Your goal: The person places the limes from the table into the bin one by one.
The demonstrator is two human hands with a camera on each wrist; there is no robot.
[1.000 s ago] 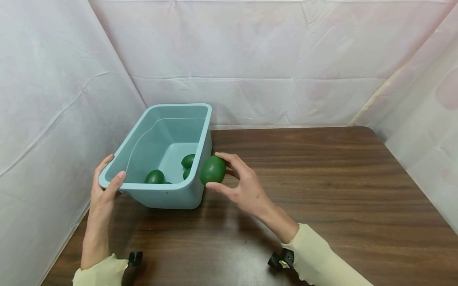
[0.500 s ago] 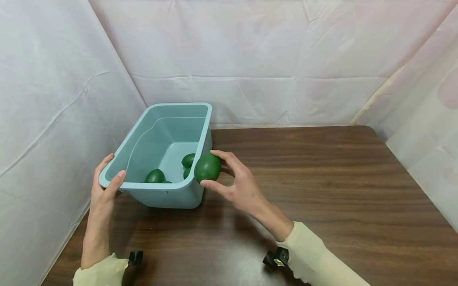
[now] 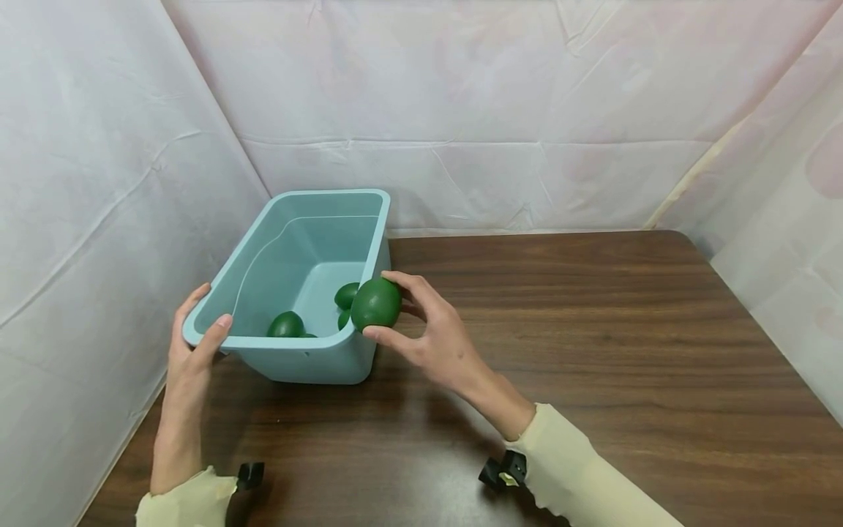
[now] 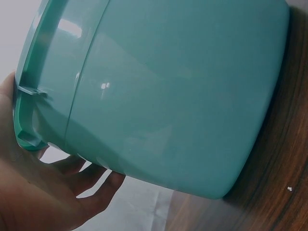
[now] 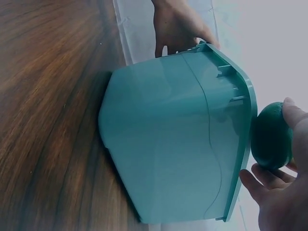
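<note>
At the left edge of the brown wooden table (image 3: 593,329), close to the white sheeted wall (image 3: 99,183), the left hand (image 3: 191,344) grips the near-left corner of a pale teal plastic bin (image 3: 296,359): the thumb lies over the rim and the fingers wrap the outside wall. From the left wrist view, the fingers (image 4: 91,190) curl under the bin's rim (image 4: 29,96), and the bin's base rests on the table. Inside the bin lie several dark green round fruits; one (image 3: 285,324) sits near the front wall, and two more (image 3: 346,296) lie partly hidden against the right wall. Just right of them, the right hand (image 3: 435,337) holds another green fruit (image 3: 376,304) between thumb and fingertips, right at the bin's right rim near its front corner, above the edge. The right wrist view shows this fruit (image 5: 272,137) just beside the rim, pinched by the fingertips (image 5: 293,110); whether it touches the rim cannot be told. Both forearms wear cream sleeves (image 3: 579,476), each with a small black clip (image 3: 502,471) at the wrist. To the right, the table runs to a second white sheet.
</note>
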